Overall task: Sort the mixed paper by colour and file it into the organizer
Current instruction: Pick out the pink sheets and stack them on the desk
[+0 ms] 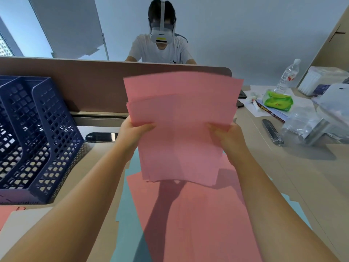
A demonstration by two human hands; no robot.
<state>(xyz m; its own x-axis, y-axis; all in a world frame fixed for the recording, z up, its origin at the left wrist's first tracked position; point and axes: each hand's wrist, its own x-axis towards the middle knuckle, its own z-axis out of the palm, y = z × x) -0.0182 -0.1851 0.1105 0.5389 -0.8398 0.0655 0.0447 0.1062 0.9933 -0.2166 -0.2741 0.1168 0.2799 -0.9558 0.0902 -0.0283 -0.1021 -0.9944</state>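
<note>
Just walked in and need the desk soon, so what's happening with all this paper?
A person is sorting coloured paper. Both hands, the left hand and the right hand, hold a stack of pink sheets upright above the desk. More pink paper lies flat below, over light blue sheets. The dark blue organizer stands to the left; its visible slots look empty. So the pink stack is not yet filed.

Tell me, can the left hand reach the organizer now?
Probably yes for the path: nothing stands between the left hand and the organizer beside it. But that hand, like the right hand, grips the pink stack, so it is not free.
</note>
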